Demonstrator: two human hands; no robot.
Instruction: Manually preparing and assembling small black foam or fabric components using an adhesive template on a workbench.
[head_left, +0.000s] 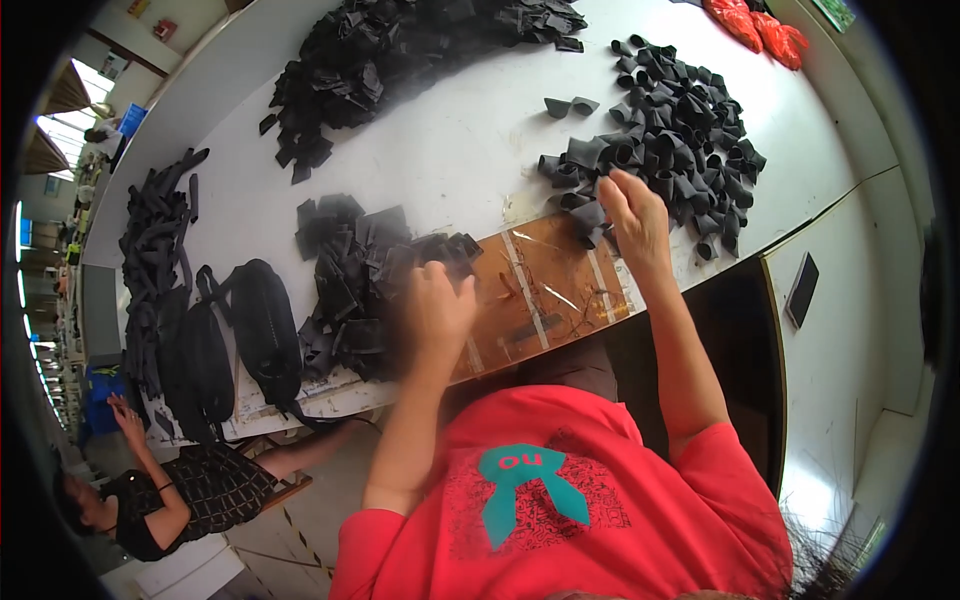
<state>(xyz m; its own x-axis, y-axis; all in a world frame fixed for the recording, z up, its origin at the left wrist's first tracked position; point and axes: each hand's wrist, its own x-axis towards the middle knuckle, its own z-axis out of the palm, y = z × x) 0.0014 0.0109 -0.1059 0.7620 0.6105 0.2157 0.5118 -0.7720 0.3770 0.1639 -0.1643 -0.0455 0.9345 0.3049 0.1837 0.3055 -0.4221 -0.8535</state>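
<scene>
Both hands are raised forward, the left hand [437,305] blurred and loosely curled, the right hand [634,222] with fingers bent.

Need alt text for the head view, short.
A person in a red shirt works at a white table: the right hand reaches into a pile of black folded pieces, the blurred left hand is by a stack of black flat pieces. Black bags lie at left; another person sits beyond.

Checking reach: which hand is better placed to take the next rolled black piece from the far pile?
Right. The right hand is already at the edge of the pile of rolled black pieces, fingers on one. The left hand is blurred, by the flat black pieces.
</scene>
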